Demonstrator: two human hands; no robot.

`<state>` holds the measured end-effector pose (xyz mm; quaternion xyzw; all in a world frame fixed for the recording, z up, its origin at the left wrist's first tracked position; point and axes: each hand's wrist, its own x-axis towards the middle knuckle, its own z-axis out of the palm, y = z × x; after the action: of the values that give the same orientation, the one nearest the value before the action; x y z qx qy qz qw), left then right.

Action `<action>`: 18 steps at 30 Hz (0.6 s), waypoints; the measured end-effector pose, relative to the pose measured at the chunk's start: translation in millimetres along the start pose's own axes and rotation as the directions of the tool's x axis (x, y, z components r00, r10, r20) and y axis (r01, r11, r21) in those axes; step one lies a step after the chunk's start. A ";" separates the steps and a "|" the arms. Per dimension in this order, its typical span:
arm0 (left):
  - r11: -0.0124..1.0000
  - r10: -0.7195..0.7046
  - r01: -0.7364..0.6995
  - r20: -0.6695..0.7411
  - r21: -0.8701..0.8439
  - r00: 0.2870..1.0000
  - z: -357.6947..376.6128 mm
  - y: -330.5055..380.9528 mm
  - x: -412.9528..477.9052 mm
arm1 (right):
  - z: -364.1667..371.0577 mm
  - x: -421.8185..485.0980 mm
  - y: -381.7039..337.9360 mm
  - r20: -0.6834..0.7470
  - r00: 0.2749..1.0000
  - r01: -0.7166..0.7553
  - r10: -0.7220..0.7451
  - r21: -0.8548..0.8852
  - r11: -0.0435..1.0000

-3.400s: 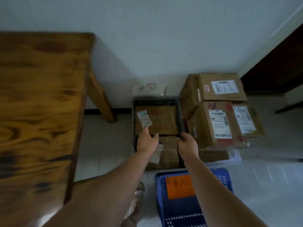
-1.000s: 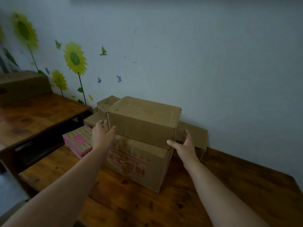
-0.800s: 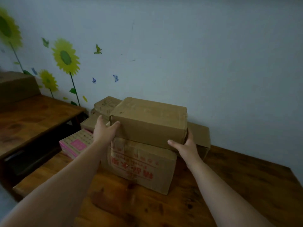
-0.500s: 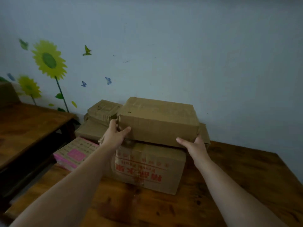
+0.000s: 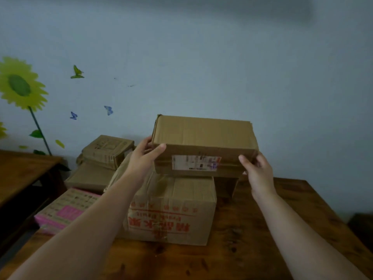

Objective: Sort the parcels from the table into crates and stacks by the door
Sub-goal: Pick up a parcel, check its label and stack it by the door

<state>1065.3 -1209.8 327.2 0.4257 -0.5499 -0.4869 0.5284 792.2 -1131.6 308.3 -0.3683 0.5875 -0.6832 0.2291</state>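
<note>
Head cam: both arms are stretched forward, with the left hand [image 5: 144,158] and right hand [image 5: 257,170] gripping opposite ends of a plain brown cardboard box [image 5: 203,142], thumbs on the labelled front. It sits between the hands, right over a bigger brown carton with red print [image 5: 173,209] below them; touching or not, can't tell. I'd say lots left: besides that carton, a pink-printed flat box [image 5: 66,209] and a pile of small brown boxes [image 5: 107,150] sit left of the left hand on the wooden tabletop [image 5: 252,239]. Crates and door aren't in shot.
</note>
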 end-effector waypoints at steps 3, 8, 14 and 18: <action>0.996 0.039 -0.035 0.051 -0.079 0.998 7.3 5.1 2.7 | -5.2 2.7 -12.6 -0.037 0.999 0.039 -0.040 -0.019 0.999; 0.996 0.072 -0.070 0.038 -0.053 0.997 24.7 16.7 5.1 | -17.3 11.8 -29.7 -0.042 0.996 0.077 -0.078 -0.027 0.997; 0.999 0.019 -0.021 -0.051 -0.040 0.998 37.9 24.6 6.6 | -30.7 17.9 -34.6 -0.045 0.994 0.096 -0.101 -0.093 0.991; 0.996 -0.029 0.023 -0.062 -0.089 0.998 43.2 24.0 9.4 | -38.4 17.2 -34.5 -0.067 0.995 0.063 -0.068 -0.075 0.995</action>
<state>1022.6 -1211.4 353.9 0.4243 -0.5053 -0.5037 0.5576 755.9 -1113.1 344.4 -0.3716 0.6069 -0.6810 0.1726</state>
